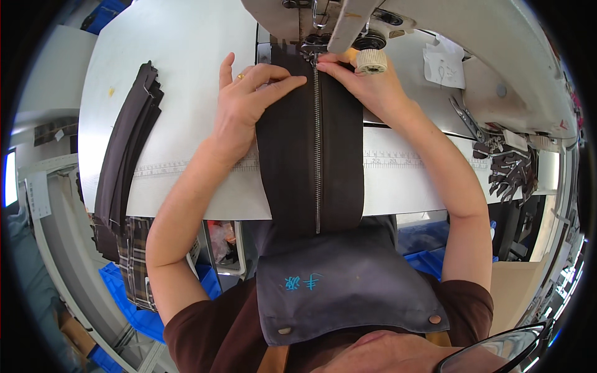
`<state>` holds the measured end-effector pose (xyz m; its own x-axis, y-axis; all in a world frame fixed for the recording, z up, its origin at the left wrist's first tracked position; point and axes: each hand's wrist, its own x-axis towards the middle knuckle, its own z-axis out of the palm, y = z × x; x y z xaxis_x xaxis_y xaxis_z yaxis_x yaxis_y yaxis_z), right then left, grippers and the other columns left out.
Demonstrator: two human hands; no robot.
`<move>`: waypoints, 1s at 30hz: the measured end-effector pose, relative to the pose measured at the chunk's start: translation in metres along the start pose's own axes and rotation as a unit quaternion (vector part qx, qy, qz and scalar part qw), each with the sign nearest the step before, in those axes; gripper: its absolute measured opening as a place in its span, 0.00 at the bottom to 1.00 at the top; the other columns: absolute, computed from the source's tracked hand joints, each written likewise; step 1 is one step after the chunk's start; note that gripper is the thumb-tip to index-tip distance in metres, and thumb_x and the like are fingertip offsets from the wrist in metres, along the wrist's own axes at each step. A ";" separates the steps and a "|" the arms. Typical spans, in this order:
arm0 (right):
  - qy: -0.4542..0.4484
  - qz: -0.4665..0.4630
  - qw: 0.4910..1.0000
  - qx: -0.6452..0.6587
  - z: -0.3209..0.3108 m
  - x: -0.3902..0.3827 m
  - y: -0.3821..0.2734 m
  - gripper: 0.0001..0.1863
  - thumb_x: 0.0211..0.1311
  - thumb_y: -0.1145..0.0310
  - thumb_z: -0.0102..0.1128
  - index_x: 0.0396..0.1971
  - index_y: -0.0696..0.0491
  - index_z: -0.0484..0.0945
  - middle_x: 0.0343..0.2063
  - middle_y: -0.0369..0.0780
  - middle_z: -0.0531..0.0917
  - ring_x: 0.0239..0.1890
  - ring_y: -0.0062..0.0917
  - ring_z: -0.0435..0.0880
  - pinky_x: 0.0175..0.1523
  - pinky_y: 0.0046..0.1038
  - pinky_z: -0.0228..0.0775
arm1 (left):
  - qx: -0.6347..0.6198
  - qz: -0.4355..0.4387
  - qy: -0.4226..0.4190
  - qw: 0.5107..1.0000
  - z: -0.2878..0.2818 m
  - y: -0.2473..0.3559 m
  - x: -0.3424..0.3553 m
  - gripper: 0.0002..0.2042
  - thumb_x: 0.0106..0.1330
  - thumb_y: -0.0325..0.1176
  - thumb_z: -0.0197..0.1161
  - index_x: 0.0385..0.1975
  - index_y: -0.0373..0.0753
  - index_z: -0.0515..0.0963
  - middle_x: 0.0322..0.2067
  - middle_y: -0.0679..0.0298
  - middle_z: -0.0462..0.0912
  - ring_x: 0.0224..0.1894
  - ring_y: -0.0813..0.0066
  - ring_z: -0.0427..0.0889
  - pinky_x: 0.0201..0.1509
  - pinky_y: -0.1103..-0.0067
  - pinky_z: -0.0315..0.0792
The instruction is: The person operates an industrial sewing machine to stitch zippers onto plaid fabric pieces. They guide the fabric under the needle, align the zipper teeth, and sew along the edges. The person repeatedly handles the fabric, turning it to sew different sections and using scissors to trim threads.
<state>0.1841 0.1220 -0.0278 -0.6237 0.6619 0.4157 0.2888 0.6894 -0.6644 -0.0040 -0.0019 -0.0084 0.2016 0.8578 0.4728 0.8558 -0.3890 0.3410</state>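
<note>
A dark brown fabric panel (289, 146) lies under the sewing machine (316, 42) and drapes over the near table edge toward my lap. Down its middle runs a metal-toothed zipper (318, 149), its far end at the presser foot. My left hand (252, 99) rests on the panel left of the zipper, thumb and forefinger pinched together on the fabric, the little finger raised. Close to the presser foot, my right hand (367, 81) pinches the zipper's right side between thumb and forefinger; some of its fingers are hidden behind the machine's knob (372, 61).
A stack of dark fabric strips (127, 146) hangs over the table's left side, near plaid cloth (137, 255). On the right lie thread snips (466, 118), a pile of zipper pieces (513, 168) and a white packet (444, 62). A ruler strip (398, 159) crosses the table.
</note>
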 end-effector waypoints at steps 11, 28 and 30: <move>-0.005 -0.008 1.000 -0.026 -0.002 0.000 -0.001 0.07 0.52 0.64 0.64 0.27 0.52 0.81 0.25 0.39 0.79 0.33 0.34 0.77 0.37 0.35 0.70 | 0.032 0.011 -0.060 0.998 0.000 0.003 0.001 0.17 0.56 0.27 0.52 0.43 0.47 0.82 0.41 0.71 0.78 0.45 0.72 0.75 0.69 0.52 0.40; 0.005 -0.013 0.995 -0.096 0.000 -0.004 -0.002 0.09 0.56 0.62 0.64 0.34 0.49 0.82 0.33 0.36 0.83 0.35 0.27 0.82 0.40 0.27 0.73 | 0.012 -0.030 -0.064 0.997 0.005 0.003 -0.002 0.17 0.56 0.24 0.52 0.43 0.45 0.82 0.52 0.68 0.78 0.52 0.67 0.74 0.69 0.51 0.37; 0.013 -0.029 0.993 -0.117 -0.001 -0.004 -0.002 0.09 0.56 0.62 0.64 0.33 0.49 0.82 0.32 0.36 0.83 0.35 0.27 0.82 0.40 0.26 0.73 | 0.005 -0.034 -0.060 0.998 0.003 0.004 -0.002 0.17 0.56 0.24 0.52 0.43 0.46 0.82 0.52 0.68 0.78 0.52 0.67 0.74 0.69 0.51 0.37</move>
<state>0.1868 0.1180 -0.0277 -0.6263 0.6247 0.4665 0.4156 0.7737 -0.4781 0.0010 -0.0039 -0.0102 0.1984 0.9163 0.3479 0.8738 -0.3262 0.3606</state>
